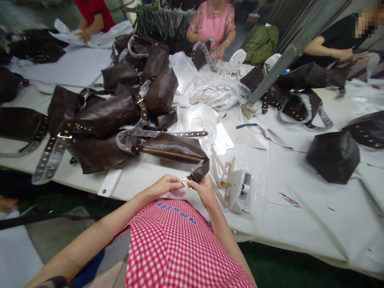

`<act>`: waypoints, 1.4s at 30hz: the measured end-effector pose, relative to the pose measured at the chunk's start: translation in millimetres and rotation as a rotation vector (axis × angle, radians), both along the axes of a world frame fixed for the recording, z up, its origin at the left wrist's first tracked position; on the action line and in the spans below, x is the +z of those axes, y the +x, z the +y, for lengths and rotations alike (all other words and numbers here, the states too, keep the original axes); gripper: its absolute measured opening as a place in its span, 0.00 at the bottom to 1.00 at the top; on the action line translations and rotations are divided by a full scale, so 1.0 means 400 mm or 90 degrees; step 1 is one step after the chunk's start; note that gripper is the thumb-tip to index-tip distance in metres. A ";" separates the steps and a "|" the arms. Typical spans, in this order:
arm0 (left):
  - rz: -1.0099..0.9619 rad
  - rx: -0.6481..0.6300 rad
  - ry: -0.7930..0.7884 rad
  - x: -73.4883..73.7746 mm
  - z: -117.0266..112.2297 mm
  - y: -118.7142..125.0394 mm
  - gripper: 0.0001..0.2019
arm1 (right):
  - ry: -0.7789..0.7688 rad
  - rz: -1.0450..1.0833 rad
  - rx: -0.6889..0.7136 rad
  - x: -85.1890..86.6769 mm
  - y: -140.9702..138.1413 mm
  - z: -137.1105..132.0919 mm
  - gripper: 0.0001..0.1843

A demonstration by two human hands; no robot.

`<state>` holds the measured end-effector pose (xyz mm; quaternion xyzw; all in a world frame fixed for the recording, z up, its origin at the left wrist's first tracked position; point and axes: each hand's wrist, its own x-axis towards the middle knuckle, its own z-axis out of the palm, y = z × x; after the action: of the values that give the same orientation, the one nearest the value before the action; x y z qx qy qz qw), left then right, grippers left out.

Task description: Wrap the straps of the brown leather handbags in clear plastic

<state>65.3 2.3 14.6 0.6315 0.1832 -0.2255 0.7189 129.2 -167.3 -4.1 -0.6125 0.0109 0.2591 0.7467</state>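
A dark brown leather bag (pixel 171 147) with a gold zipper lies at the near edge of the white table (pixel 300 216). Its brown strap (pixel 199 173) hangs off the bag's right end and ends in a gold buckle (pixel 186 183). My left hand (pixel 164 185) pinches the buckle from the left, fingers closed. My right hand (pixel 204 189) grips the strap end and buckle from the right, fingers closed too. Both hands meet just above my red checked apron (pixel 177 244). Some clear plastic wrap sits under my left hand.
A heap of brown bags (pixel 120 104) with studded, plastic-wrapped straps fills the table's left. A small white fan (pixel 238 190) and wooden sticks (pixel 223 172) stand right of my hands. A black bag (pixel 333 156) lies far right. Three other people work at the far side.
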 end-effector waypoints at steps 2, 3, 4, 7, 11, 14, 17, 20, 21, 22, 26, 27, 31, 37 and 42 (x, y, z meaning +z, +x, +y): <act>0.003 0.005 0.007 -0.001 0.000 0.000 0.14 | -0.004 -0.001 0.006 -0.001 -0.001 -0.001 0.25; 0.002 0.008 0.011 -0.002 0.000 0.000 0.14 | -0.006 -0.002 0.010 -0.002 -0.001 -0.001 0.24; -0.002 0.012 0.016 -0.002 0.000 0.001 0.13 | -0.007 -0.003 0.013 -0.003 -0.001 -0.002 0.24; -0.018 0.022 0.031 0.000 0.001 0.003 0.11 | 0.002 0.005 0.009 -0.006 -0.002 -0.003 0.23; -0.055 0.019 0.042 0.010 0.004 0.003 0.08 | -0.005 0.026 -0.010 -0.006 -0.002 -0.005 0.21; -0.093 0.035 0.060 0.018 0.003 0.002 0.07 | -0.028 0.034 -0.022 0.000 -0.003 -0.005 0.20; -0.134 0.091 0.088 0.023 0.002 0.004 0.07 | -0.012 0.043 -0.017 0.010 -0.006 -0.009 0.20; -0.157 0.125 0.144 0.029 0.001 0.008 0.06 | 0.032 0.072 0.008 0.022 -0.009 -0.018 0.19; -0.162 0.129 0.164 0.032 -0.001 0.009 0.05 | 0.041 0.084 0.013 0.026 -0.011 -0.022 0.19; -0.167 0.132 0.181 0.035 -0.004 0.011 0.05 | 0.044 0.092 0.016 0.030 -0.013 -0.025 0.20; -0.186 0.110 0.210 0.041 -0.023 0.025 0.05 | 0.023 0.071 0.063 0.038 -0.025 -0.028 0.22; -0.189 0.101 0.210 0.041 -0.028 0.030 0.05 | 0.013 0.062 0.076 0.038 -0.028 -0.026 0.22; -0.186 0.081 0.172 0.039 -0.040 0.043 0.07 | -0.037 0.059 0.019 0.035 -0.035 -0.016 0.23; -0.188 -0.010 0.121 0.024 -0.022 0.026 0.09 | -0.056 0.062 -0.032 0.037 -0.029 -0.013 0.22; -0.146 0.048 0.089 0.001 -0.010 0.024 0.07 | -0.066 0.058 -0.026 0.032 -0.027 -0.013 0.22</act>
<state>74.9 -1.6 14.8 0.6945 0.1391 -0.1114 0.6971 118.4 -172.5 8.8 -0.6374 0.0705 0.2705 0.7181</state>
